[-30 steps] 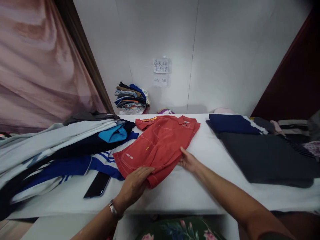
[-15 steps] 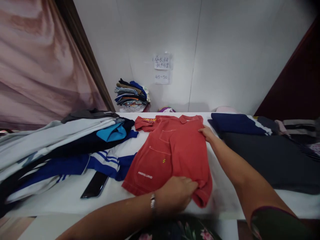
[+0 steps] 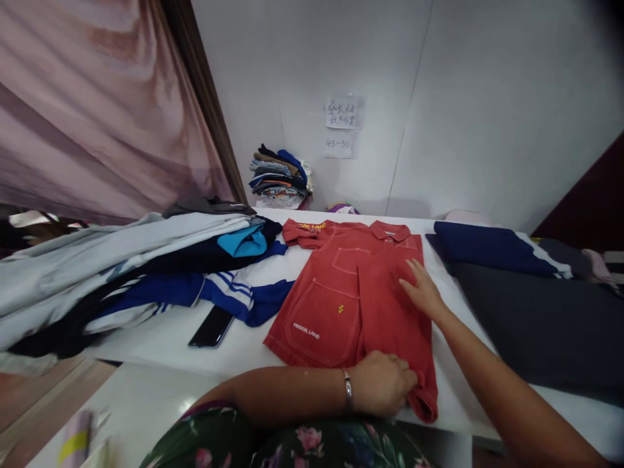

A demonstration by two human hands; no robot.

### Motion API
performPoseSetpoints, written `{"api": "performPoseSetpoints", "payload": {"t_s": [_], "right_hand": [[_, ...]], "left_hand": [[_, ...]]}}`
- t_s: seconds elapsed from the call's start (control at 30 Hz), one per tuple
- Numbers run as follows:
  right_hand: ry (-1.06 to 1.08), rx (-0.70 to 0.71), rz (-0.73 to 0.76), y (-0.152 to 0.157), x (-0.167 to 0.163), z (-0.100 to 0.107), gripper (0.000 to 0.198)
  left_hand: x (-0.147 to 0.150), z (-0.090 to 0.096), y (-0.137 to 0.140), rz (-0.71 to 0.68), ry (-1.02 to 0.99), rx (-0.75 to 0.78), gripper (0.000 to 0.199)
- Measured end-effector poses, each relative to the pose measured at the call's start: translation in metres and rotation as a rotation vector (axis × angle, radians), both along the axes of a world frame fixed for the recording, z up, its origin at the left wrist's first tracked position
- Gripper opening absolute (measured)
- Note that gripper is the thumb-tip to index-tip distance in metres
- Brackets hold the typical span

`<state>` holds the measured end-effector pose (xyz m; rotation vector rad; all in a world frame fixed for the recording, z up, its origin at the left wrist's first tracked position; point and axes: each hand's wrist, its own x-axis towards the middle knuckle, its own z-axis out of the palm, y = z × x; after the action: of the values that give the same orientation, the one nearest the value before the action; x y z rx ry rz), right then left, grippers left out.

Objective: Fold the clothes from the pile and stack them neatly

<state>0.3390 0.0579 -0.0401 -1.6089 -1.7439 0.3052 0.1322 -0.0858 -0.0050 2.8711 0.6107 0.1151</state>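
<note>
A red collared shirt (image 3: 324, 299) lies on the white table, its printed pocket showing on the left half. The right half is folded inward over the front. At the lower right of the shirt, my left hand (image 3: 384, 382) has its fingers curled on the cloth near the hem. My right hand (image 3: 422, 290) rests on the folded right side below the collar, fingers spread. The shirt's left sleeve, with yellow lettering, sticks out toward the pile of clothes (image 3: 195, 234).
A black phone (image 3: 211, 326) lies left of the shirt, beside a blue sleeve with white stripes (image 3: 229, 292). Folded dark clothes (image 3: 541, 318) are stacked on the right. Another clothes stack (image 3: 280, 175) stands by the wall, near paper notes (image 3: 344, 114).
My right hand has let go of the shirt's right edge and now lies spread on the folded cloth. My left hand stays at the hem. The view has shifted left.
</note>
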Motion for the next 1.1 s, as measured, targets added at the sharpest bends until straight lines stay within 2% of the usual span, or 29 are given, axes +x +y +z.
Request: {"api": "performPoseSetpoints", "payload": {"t_s": [0.07, 0.17, 0.27, 0.33, 0.4, 0.47, 0.57, 0.67, 0.77, 0.93, 1.1], "right_hand": [[-0.253, -0.007, 0.122, -0.028, -0.024, -0.009, 0.06], [-0.481, -0.174, 0.18, -0.058, -0.049, -0.026, 0.057], [-0.558, -0.235, 0.183, -0.065, -0.054, -0.035, 0.058], [-0.558, -0.236, 0.182, -0.063, -0.051, -0.032, 0.058], [-0.537, -0.266, 0.183, -0.063, -0.049, -0.025, 0.058], [-0.504, -0.271, 0.177, -0.07, -0.05, -0.015, 0.057], [-0.495, -0.175, 0.197, -0.088, -0.057, -0.008, 0.059], [-0.533, -0.186, 0.215, -0.105, -0.066, -0.014, 0.061], [-0.545, -0.26, 0.213, -0.11, -0.07, -0.026, 0.062], [-0.547, -0.244, 0.22, -0.108, -0.068, -0.032, 0.061], [-0.547, -0.233, 0.222, -0.107, -0.065, -0.037, 0.06]], "left_hand": [[0.0, -0.003, -0.004, 0.005, -0.003, 0.014, 0.031], [-0.003, -0.009, -0.01, -0.026, -0.04, 0.024, 0.038], [-0.015, -0.01, -0.009, -0.07, -0.127, -0.055, 0.044], [-0.031, -0.007, 0.002, -0.003, -0.203, -0.101, 0.044], [-0.056, -0.002, 0.02, 0.205, -0.25, -0.073, 0.04], [-0.09, 0.002, 0.044, 0.513, -0.239, 0.007, 0.035], [-0.142, 0.005, 0.075, 0.966, -0.152, 0.079, 0.034], [-0.175, 0.0, 0.091, 1.184, -0.06, -0.015, 0.034], [-0.184, -0.007, 0.092, 1.234, -0.052, -0.093, 0.034], [-0.187, -0.015, 0.085, 1.208, -0.133, -0.13, 0.036], [-0.196, -0.021, 0.081, 1.207, -0.118, -0.153, 0.035]]}}
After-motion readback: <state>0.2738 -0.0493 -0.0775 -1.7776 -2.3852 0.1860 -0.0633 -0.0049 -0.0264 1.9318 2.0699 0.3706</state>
